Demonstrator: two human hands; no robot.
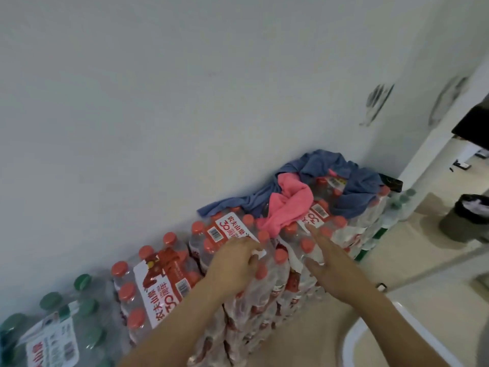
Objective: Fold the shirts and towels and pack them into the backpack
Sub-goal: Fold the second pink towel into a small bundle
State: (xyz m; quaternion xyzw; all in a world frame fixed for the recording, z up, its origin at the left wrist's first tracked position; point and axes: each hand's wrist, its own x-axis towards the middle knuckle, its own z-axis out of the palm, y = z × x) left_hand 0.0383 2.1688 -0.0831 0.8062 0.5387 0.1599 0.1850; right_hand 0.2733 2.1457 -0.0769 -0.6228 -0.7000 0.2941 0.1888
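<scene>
— Where are the clothes lying now?

— The pink cloth point(288, 205) and the blue cloth point(354, 192) are lying crumpled together on top of the red-capped bottle packs point(264, 300), close to the wall and a little beyond my hands. Nothing is looking folded yet, and I am not seeing the backpack.

— And your hands?

— My right hand point(333, 268) is reaching with straight, spread fingers and holding nothing. It is near the pink cloth but not touching it. My left hand point(232, 263) is resting on a pack with the fingers curled. I cannot tell if it is pinching the plastic wrap.

— What is worrying you?

— The blue cloth is draping around the bottle caps. If I am pulling the pink one quickly, I think the blue one is risking to catch on a cap, or to slide down between the packs and the wall.
</scene>
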